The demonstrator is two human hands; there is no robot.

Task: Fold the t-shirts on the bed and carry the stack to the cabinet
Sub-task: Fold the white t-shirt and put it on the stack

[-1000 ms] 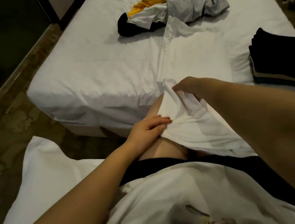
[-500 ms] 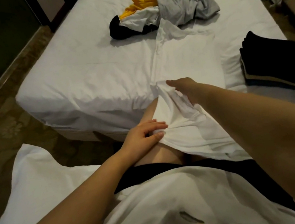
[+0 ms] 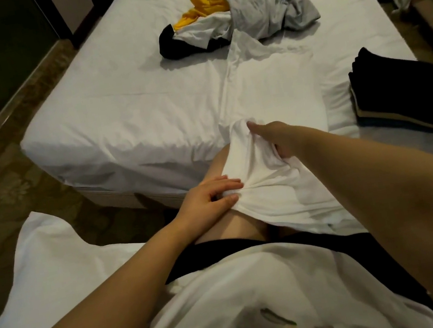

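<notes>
Both hands grasp the near end of a white t-shirt (image 3: 274, 87) laid out on the bed (image 3: 113, 109).

The t-shirt lies stretched lengthwise on the sheet, its near end hanging off the bed's edge onto the person's lap. The left hand (image 3: 209, 198) pinches a bunch of that cloth between thumb and fingers. The right hand (image 3: 274, 136) is clenched round a raised fold just beyond it. Touching the shirt's far end is a loose pile of clothes (image 3: 254, 9), grey, yellow, white and black. A folded dark stack (image 3: 399, 91) rests near the bed's right edge.
</notes>
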